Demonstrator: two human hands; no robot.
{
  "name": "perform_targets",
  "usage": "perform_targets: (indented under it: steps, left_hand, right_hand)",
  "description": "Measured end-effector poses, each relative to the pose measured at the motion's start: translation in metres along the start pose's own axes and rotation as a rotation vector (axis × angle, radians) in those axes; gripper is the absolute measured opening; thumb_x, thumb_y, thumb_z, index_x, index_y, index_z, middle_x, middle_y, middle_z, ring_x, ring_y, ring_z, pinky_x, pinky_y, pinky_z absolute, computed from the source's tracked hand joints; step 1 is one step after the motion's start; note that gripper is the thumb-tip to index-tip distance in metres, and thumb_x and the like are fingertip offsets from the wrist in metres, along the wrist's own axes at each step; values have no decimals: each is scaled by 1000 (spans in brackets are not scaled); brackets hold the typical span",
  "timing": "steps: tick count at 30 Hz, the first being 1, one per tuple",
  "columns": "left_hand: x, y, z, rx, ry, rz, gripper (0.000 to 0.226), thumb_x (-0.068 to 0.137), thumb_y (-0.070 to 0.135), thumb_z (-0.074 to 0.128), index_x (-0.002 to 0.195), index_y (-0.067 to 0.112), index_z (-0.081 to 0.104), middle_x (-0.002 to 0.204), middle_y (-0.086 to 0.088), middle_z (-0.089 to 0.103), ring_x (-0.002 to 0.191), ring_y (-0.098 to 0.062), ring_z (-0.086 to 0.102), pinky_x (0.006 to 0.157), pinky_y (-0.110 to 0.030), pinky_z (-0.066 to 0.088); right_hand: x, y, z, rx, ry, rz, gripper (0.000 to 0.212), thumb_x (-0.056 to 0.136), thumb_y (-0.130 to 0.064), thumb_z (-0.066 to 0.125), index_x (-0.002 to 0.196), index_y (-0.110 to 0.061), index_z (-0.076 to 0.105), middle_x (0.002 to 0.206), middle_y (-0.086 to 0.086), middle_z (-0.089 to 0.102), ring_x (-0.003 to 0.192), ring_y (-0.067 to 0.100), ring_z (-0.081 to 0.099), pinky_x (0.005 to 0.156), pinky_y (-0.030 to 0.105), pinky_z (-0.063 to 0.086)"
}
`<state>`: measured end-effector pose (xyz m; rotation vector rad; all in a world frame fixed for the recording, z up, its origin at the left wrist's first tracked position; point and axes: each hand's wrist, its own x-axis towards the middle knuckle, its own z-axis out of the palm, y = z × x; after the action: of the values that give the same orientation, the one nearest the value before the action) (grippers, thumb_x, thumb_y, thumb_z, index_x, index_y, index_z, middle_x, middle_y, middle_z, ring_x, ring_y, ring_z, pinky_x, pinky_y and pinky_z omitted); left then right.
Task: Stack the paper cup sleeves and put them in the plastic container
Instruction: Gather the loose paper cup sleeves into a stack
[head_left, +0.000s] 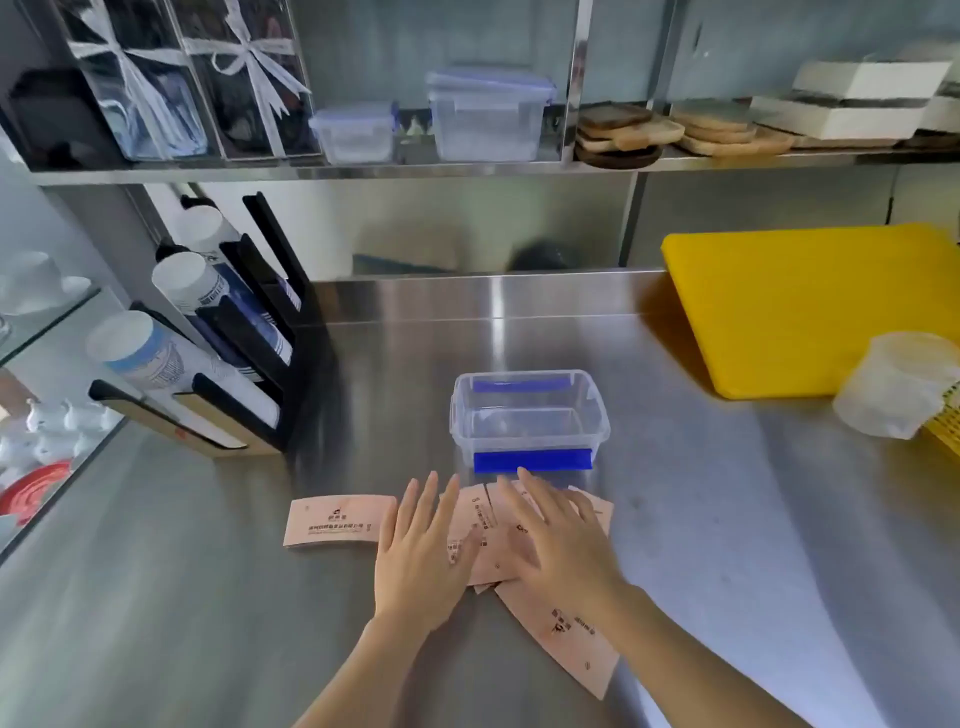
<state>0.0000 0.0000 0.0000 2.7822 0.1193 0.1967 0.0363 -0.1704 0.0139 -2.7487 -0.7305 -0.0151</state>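
Observation:
Several flat pink paper cup sleeves lie scattered on the steel counter. One sleeve (335, 521) lies apart at the left, another sleeve (563, 636) sticks out toward me on the right. My left hand (423, 553) and my right hand (558, 543) rest flat, fingers spread, on the overlapping sleeves in the middle (480, 525). Just beyond them stands the clear plastic container (529, 418) with blue clips, lidless, with nothing inside.
A black cup dispenser rack (218, 358) with paper cups stands at the left. A yellow cutting board (810, 306) and a bagged roll (901, 387) lie at the right. The shelf above holds lidded containers (488, 117) and wooden boards.

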Motion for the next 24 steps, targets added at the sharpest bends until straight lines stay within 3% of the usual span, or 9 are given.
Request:
perform_targets:
  steps: [5,8,10,13,16,20,22,24]
  left_hand:
    - [-12,-11,13,175,-155,41,58,80,57,30,129,28,44,132,4,58,124,-18,52,106,-33,13]
    - [-12,-17,15,139,-285,123,78,75,66,7,141,27,22,152,2,29,142,-19,21,117,-34,2]
    - [-8,-21,17,117,-340,141,96,64,79,-5,142,26,16,155,0,20,144,-18,13,118,-36,4]
    - [-7,-24,13,88,-359,152,88,66,72,9,142,27,16,155,1,19,144,-17,12,118,-34,6]
    - [-10,-26,10,5,-326,147,77,72,64,23,141,30,18,155,3,19,145,-15,9,115,-26,2]
    - [-15,-19,9,-169,-258,42,72,81,42,58,141,29,20,157,3,4,145,-15,-1,116,-31,9]
    - [-16,-14,7,-281,-215,-32,78,78,33,66,141,26,20,156,-1,0,144,-18,1,116,-34,15]
    - [-14,-12,4,-445,-134,-137,80,78,19,68,141,19,19,154,-5,7,142,-18,11,110,-27,22]
  right_hand:
    - [0,2,18,-29,-242,-41,75,80,-58,9,147,-25,7,158,-2,14,145,16,13,115,41,14]
    - [3,1,24,-42,-318,-40,71,88,-59,15,147,-21,9,157,-3,19,143,14,15,115,37,15]
    - [5,-1,24,-53,-319,-44,77,86,-65,14,146,-19,16,154,-2,25,141,16,20,113,36,18]
    - [14,-6,21,-45,-313,-66,63,90,-47,45,143,-17,26,147,2,35,134,21,30,110,35,22]
    - [21,-12,15,-37,-359,-38,60,84,-44,57,133,-16,39,134,4,41,121,25,35,103,35,28]
    - [25,-14,11,102,-358,60,36,83,-28,61,113,-12,51,120,2,45,109,22,44,92,34,42]
    - [26,-12,11,261,-360,124,19,86,-17,57,103,-12,54,116,1,51,100,19,53,86,38,51]
    - [26,-11,9,401,-361,177,7,88,-11,53,92,-16,55,113,1,60,93,16,59,79,40,56]
